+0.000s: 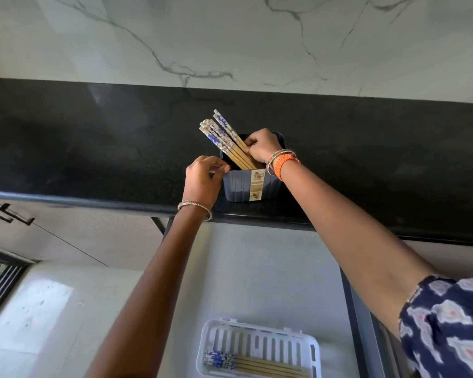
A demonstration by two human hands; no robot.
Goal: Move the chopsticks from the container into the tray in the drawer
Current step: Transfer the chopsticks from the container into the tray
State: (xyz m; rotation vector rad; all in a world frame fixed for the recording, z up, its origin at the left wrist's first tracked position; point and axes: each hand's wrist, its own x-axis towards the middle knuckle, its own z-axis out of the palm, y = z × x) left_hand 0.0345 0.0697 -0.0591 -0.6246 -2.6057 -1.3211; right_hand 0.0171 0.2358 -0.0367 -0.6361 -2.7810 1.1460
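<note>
Dark container (243, 186) sits on black worktop (93, 148) near front edge. Bundle of chopsticks (224, 137) stands in it, tops leaning toward 10 o'clock. Right hand (261, 148) reaches in from 4 o'clock, fingers curled round bare wooden shafts. Left hand (205, 177) pinches container rim on 9 o'clock side. White tray (260, 342) in open drawer (284, 268) at 6 o'clock, few chopsticks lying flat inside.

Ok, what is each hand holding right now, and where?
Right hand grips the chopsticks by their plain wooden shafts; left hand steadies the container at its left rim.
</note>
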